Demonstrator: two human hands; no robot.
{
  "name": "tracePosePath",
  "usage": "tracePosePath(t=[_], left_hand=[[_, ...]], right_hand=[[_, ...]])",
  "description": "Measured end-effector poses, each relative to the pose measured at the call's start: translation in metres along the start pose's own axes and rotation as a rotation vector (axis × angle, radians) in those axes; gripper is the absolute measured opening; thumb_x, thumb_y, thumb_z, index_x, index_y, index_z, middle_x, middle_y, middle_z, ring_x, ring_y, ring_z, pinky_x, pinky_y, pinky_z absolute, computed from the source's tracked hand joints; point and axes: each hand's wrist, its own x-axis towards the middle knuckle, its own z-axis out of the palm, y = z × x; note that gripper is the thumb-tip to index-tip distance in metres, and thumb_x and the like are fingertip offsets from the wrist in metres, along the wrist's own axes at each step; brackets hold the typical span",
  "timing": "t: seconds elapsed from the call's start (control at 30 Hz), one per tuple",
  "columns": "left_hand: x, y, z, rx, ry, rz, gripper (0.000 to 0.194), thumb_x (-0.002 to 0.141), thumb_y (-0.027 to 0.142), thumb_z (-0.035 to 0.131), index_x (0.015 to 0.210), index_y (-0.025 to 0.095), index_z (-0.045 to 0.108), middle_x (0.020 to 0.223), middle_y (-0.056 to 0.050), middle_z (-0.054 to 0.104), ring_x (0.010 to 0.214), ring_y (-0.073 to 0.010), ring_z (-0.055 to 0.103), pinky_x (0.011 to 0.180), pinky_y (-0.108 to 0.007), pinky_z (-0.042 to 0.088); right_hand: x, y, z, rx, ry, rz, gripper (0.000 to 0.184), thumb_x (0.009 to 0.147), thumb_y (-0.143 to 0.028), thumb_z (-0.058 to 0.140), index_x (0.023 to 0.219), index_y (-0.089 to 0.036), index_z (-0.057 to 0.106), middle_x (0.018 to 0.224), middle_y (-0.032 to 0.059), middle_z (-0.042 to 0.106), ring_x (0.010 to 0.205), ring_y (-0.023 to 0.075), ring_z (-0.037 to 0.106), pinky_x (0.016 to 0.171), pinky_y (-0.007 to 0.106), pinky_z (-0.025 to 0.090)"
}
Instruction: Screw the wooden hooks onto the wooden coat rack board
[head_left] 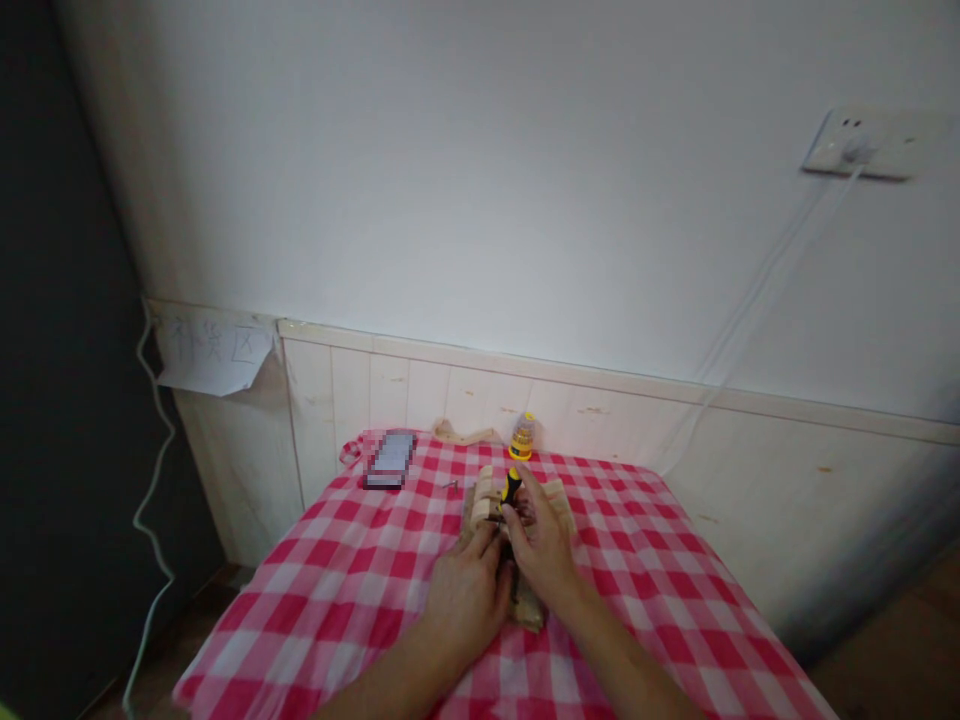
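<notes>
Forearms (405, 675) angled inward, left hand (466, 600) palm-down, right fingers (534, 491) gripping tilted screwdriver (511, 486)

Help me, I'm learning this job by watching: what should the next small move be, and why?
Probably a small twist of the screwdriver: the right hand holds its handle over the wooden piece, while the left hand rests against that piece and could steady it. The tip's seating isn't clear, so this is tentative.
</notes>
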Motion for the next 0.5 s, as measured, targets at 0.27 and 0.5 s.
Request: tracePosePath(t=[0.27, 0.5], left_hand=[[0.0007, 0.0035, -0.0059, -0.017, -0.048, -0.069, 0.038, 0.097, 0.019, 0.048, 0.13, 0.019, 0.066, 0.139, -0.011, 0.067, 0.112, -0.0276, 0.073, 0.093, -0.043, 0.065], [0.0011, 0.0048, -0.0065, -0.059, -0.015, -0.07, 0.041, 0.095, 0.017, 0.048, 0.133, 0.018, 0.064, 0.142, -0.012, 0.066, 0.12, -0.0272, 0.071, 0.098, -0.043, 0.063]], right_hand=[[0.0017, -0.0005, -0.0013, -0.025, 0.007, -0.011, 0.055, 0.096, -0.023, 0.06, 0.151, -0.027, 0.055, 0.132, 0.0101, 0.073, 0.114, 0.0272, 0.074, 0.099, 0.044, 0.062], [-0.0004, 0.0008, -0.0005, -0.017, 0.02, -0.038, 0.051, 0.097, -0.024, 0.061, 0.148, -0.027, 0.057, 0.126, 0.0112, 0.076, 0.114, 0.0286, 0.074, 0.101, 0.048, 0.061]])
